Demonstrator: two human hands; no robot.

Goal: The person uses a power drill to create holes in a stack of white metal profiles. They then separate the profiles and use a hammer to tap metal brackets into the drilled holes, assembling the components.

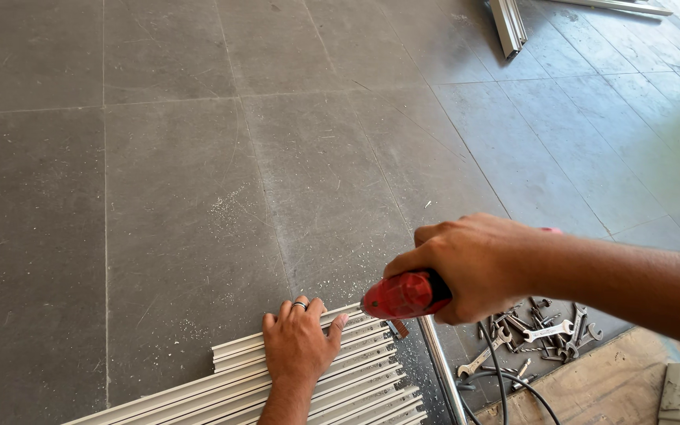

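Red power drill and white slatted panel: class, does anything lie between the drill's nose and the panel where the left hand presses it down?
Nothing visible does. The right hand holds the red power drill right over the white slatted panel edge. The left hand lies flat beside it, fingertips close to the drill's nose but not beneath it.

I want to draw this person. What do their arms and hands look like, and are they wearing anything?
Both forearms are bare, with no sleeves or gloves showing. The left hand wears a dark ring on one of its fingers. The right hand shows no ring or watch.
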